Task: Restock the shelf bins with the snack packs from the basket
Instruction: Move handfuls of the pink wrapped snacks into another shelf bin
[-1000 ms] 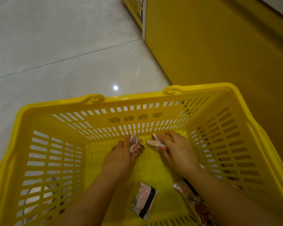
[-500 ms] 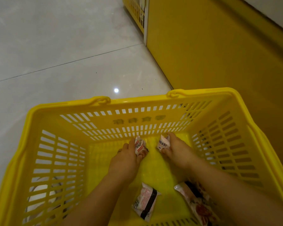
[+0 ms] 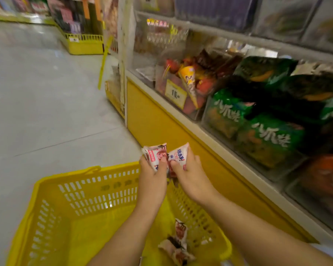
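My left hand (image 3: pixel 152 175) grips a small white and red snack pack (image 3: pixel 154 154). My right hand (image 3: pixel 188 172) grips a second white snack pack (image 3: pixel 179 155) right beside it. Both hands are raised above the far rim of the yellow basket (image 3: pixel 69 191), close to the yellow shelf base (image 3: pixel 152 120). Two more snack packs (image 3: pixel 178 244) lie on the basket floor near its right wall. Clear shelf bins (image 3: pixel 181 89) hold mixed snacks to the upper right.
Green snack bags (image 3: pixel 267 135) fill the bin right of the hands, an orange pack (image 3: pixel 327 175) the one after. A yellow price tag (image 3: pixel 175 94) hangs on a bin front. Grey tiled floor (image 3: pixel 46 112) spreads to the left; another yellow display (image 3: pixel 83 43) stands far back.
Both hands have lifted out of the basket, each with a snack pack, and my view has swung up from the basket floor to the shelf bins.
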Tool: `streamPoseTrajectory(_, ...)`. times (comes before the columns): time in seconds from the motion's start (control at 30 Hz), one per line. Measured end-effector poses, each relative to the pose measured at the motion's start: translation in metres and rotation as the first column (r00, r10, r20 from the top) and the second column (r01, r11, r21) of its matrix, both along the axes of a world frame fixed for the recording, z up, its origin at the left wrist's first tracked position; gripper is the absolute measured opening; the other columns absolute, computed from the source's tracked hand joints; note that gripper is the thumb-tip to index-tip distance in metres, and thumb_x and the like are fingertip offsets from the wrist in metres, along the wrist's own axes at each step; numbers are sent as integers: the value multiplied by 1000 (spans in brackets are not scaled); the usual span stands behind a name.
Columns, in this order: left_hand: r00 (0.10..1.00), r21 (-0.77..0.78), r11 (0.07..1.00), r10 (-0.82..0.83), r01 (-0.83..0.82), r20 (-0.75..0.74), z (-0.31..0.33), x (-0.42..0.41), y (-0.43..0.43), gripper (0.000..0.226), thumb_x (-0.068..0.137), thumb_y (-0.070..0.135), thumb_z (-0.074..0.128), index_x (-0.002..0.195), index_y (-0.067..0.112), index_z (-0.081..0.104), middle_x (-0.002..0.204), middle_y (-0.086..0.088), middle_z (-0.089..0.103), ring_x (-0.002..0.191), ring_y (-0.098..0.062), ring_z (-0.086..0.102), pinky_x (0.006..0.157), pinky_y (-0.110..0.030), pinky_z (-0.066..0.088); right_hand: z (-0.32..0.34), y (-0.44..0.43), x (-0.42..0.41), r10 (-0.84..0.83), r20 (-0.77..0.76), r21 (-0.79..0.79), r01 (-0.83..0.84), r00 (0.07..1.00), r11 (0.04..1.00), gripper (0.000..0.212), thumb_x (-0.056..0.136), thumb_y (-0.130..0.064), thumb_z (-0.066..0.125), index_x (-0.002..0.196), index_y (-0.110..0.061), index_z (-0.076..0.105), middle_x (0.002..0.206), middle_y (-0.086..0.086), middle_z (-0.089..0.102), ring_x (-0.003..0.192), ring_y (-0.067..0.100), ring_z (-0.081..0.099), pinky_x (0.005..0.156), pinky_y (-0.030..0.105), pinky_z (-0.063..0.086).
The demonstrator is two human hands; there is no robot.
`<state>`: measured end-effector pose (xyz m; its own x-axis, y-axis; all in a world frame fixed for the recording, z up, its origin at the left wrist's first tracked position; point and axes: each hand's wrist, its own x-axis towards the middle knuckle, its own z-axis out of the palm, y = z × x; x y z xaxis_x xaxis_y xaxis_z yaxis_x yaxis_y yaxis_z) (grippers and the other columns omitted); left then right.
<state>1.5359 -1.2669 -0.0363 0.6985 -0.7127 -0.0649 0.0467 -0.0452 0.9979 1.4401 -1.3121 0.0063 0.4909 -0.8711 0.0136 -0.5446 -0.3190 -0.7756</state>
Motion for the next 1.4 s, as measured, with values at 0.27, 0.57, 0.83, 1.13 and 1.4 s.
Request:
streamPoseTrajectory(0.27, 982, -362, 917, -127, 169, 139, 155, -51, 31, 37, 89, 33, 65, 122, 28, 49, 108, 2, 69, 92, -23, 70, 77, -52, 57, 176, 49, -80, 78, 258, -197, -26, 963, 980, 30, 95, -26, 54, 124, -25, 45, 100, 4, 68, 84, 26, 67, 79, 53, 53)
streamPoseTrajectory(0.57, 900, -488, 760, -308, 428, 309, 259, -121, 37, 24, 89, 35, 63, 100, 51, 50, 101, 14, 68, 86, -10, 71, 67, -31, 58, 360, 71, -212, -87, 39, -620, 92, 995, 779, 51, 80, -30, 74, 124, -25, 49, 109, 2, 66, 83, 13, 69, 77, 36, 57)
streamPoseTrajectory(0.83, 882, -487, 748, -292, 451, 369, 281, -139, 42, 21, 90, 37, 61, 103, 47, 48, 96, 20, 68, 84, -2, 69, 67, -25, 58, 414, 22, -263, -202, -251, -593, 15, 947, 805, 40, 86, -21, 68, 124, -19, 57, 100, 0, 68, 84, 12, 67, 81, 35, 56)
streamPoseTrajectory(1.13, 871, -428, 795, -241, 430, 427, 290, -133, 39, 37, 89, 41, 61, 122, 32, 47, 92, 22, 67, 83, 2, 67, 79, -37, 58, 379, -14, -254, -541, -592, -787, -287, 597, 546, 51, 97, -45, 38, 143, -24, 36, 138, 3, 40, 128, 24, 32, 103, 42, 36)
streamPoseTrajectory(1.4, 752, -338, 743, -325, 578, 573, 315, -153, 36, 38, 91, 35, 60, 126, 34, 45, 91, 26, 66, 82, 18, 59, 60, 1, 40, 395, 11, -263, -540, -619, -775, -334, 570, 536, 69, 94, -61, 13, 153, -25, 10, 153, 0, 26, 135, 24, 26, 105, 43, 23)
